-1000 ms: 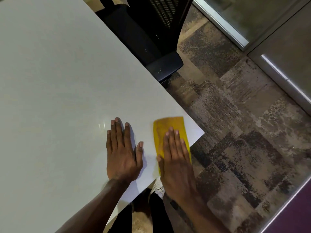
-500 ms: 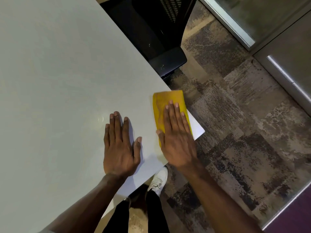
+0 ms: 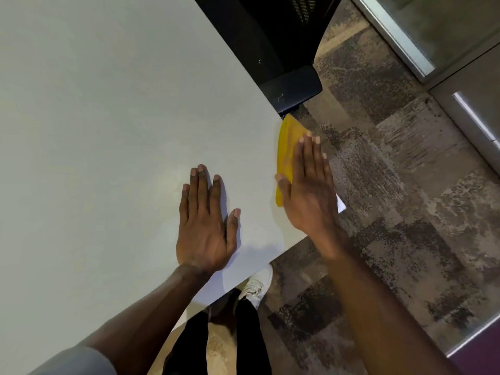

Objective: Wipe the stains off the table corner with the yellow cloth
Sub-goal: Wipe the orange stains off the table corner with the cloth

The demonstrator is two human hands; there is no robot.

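Observation:
The yellow cloth (image 3: 287,150) lies flat along the right edge of the white table (image 3: 121,117), just beyond its near right corner (image 3: 341,208). My right hand (image 3: 309,190) presses flat on the cloth with fingers straight and together, covering its right half; the fingertips reach past the table edge. My left hand (image 3: 205,223) rests palm down on the bare tabletop to the left of the cloth, fingers spread, holding nothing. No stain shows clearly on the surface.
A black office chair (image 3: 276,55) stands against the table's right edge, just beyond the cloth. Patterned carpet (image 3: 392,212) covers the floor to the right. My legs and a white shoe (image 3: 257,285) are below the table's near edge. A metal-framed glass partition (image 3: 433,50) is at top right.
My right hand has slid the cloth away from me along the right edge, from the corner toward the chair. My left hand has stayed flat in place.

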